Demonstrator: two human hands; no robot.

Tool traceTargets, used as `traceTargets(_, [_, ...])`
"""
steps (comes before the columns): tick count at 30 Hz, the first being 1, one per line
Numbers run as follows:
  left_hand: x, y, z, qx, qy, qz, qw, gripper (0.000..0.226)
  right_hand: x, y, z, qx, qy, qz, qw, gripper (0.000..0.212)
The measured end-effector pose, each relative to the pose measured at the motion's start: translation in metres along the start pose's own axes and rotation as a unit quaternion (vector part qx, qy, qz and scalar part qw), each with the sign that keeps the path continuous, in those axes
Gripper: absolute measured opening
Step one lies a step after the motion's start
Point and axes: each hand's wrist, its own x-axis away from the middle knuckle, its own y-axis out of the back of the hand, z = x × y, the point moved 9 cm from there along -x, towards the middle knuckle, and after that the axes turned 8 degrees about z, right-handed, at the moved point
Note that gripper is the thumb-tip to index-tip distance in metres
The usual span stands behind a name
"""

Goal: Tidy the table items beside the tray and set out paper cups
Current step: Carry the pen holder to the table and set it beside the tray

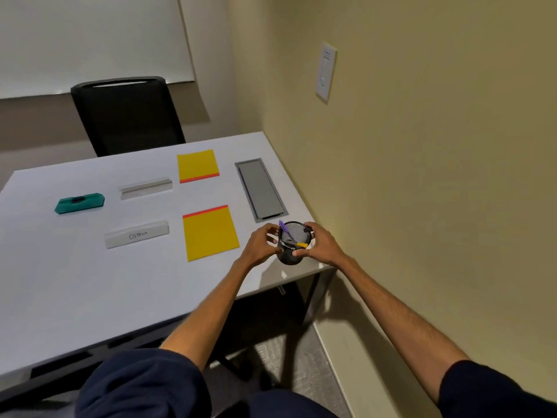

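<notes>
The near left stretch of the counter (90, 282) lies bare, wide enough for a hand to sweep through; the wall (422, 176) runs close along its right edge; that side holds the flush grey hatch (260, 190) and, at the near corner, the mesh pen cup (291, 256), gripped between the left hand (260, 245) and right hand (321, 245); the near yellow pad (210, 233) lies flat just left of them; low name bars (136, 234) and a teal block (80, 202) stand further left, with open lanes between.

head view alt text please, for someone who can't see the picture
A left hand and right hand grip a black mesh pen cup at the near right corner of a white table. To its left lie two yellow pads, two white name plates and a teal eraser.
</notes>
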Motion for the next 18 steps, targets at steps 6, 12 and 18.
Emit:
traceTargets(6, [-0.046,0.032,0.003,0.014,-0.015,0.001,1.0,0.066,-0.053,0.018,0.015,-0.002,0.013,0.003,1.0,0.089])
traceTargets(12, [-0.065,0.049,0.015,0.052,-0.016,-0.016,0.998,0.06,-0.083,0.02,0.03,0.025,0.02,0.014,0.999,0.087])
traceTargets(18, [-0.071,0.057,0.034,0.096,-0.014,-0.043,0.994,0.056,-0.105,0.016,0.036,0.051,0.018,0.028,0.998,0.09])
